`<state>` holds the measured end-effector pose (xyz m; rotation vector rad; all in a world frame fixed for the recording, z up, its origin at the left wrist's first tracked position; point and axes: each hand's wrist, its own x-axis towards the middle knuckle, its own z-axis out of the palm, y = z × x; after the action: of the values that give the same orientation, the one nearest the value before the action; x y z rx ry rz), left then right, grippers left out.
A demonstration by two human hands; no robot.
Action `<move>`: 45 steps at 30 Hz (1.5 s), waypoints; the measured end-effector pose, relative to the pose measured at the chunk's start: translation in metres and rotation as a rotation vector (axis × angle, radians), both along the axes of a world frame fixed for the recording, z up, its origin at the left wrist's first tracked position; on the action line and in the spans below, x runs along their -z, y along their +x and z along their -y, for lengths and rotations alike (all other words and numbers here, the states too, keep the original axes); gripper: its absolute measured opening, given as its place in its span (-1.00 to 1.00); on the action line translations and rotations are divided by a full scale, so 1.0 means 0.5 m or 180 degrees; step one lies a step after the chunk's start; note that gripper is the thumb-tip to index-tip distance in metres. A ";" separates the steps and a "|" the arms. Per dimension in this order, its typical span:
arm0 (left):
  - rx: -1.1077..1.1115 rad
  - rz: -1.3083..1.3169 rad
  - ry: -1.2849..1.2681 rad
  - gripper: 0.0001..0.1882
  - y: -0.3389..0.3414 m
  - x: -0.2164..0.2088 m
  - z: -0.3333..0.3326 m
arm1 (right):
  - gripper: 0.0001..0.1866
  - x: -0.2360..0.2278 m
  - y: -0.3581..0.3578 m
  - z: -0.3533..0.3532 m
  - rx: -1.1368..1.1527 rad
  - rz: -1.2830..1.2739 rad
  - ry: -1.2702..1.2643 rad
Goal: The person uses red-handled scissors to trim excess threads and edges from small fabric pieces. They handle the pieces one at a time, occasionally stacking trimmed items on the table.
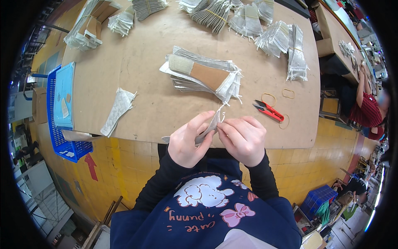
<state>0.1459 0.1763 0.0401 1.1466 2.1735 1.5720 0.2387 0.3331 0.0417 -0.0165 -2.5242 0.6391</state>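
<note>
My left hand (187,140) is closed around a grey, flared fabric piece (213,125) with white thread ends, held just over the table's near edge. Fingertips of my right hand (244,136) pinch together at the piece's edge, by its loose threads. Beyond my hands lies a stack of similar pieces (210,77), grey and brown with frayed white ends. To the left, a single flared piece (117,111) rests on the table. Red-handled thread snips (270,111) lie to the right, beside thin rubber bands (288,93).
Banded bundles (210,16) of grey pieces line the far side of the paper-covered table (145,74). A blue basket (51,99) with a light blue sheet (64,83) stands at the left edge. At the far right, a person in a striped red top (368,110) works at another table.
</note>
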 end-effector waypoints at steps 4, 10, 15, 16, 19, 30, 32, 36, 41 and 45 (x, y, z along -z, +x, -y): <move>0.0072 -0.0221 0.0013 -0.42 0.001 0.004 -0.003 | -0.81 -0.002 -0.001 -0.001 0.0049 0.0048 0.0097; 0.0055 0.0420 0.0018 -0.36 0.005 -0.007 0.003 | -0.80 -0.008 -0.002 -0.003 0.0153 -0.0057 -0.0259; -0.0028 0.0672 -0.0049 -0.34 0.001 -0.019 0.010 | -0.79 -0.015 0.004 -0.007 0.0067 -0.0124 -0.0585; -0.0050 0.0670 -0.0078 -0.34 0.000 -0.020 0.010 | -0.79 -0.014 0.003 -0.008 0.0039 -0.0148 -0.0564; 0.0025 0.0573 0.0019 -0.36 0.001 -0.021 0.009 | -0.78 -0.014 0.004 -0.007 -0.0031 -0.0149 -0.0420; 0.0176 -0.0136 0.0016 -0.41 0.011 -0.016 0.006 | -0.81 -0.011 0.012 0.007 0.0099 -0.0088 -0.0021; 0.0046 0.0545 0.0169 -0.47 0.016 -0.022 0.006 | -0.80 -0.010 0.020 0.002 0.0148 -0.0095 -0.0367; 0.0131 0.1394 0.0384 -0.68 0.006 -0.043 0.014 | -0.82 0.000 0.045 -0.022 0.0821 -0.0343 -0.0855; 0.0091 0.2516 0.0202 -0.70 -0.007 -0.078 0.039 | -0.73 0.060 0.070 -0.110 0.1618 0.0522 -0.0471; 0.0050 0.2229 0.0385 -0.72 -0.003 -0.086 0.036 | -0.67 0.127 0.097 -0.135 0.1407 0.1020 -0.0331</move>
<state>0.1447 0.1582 0.0830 0.5074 1.6167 1.7671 0.2873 0.4005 -0.0218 -0.7456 -2.6508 0.6194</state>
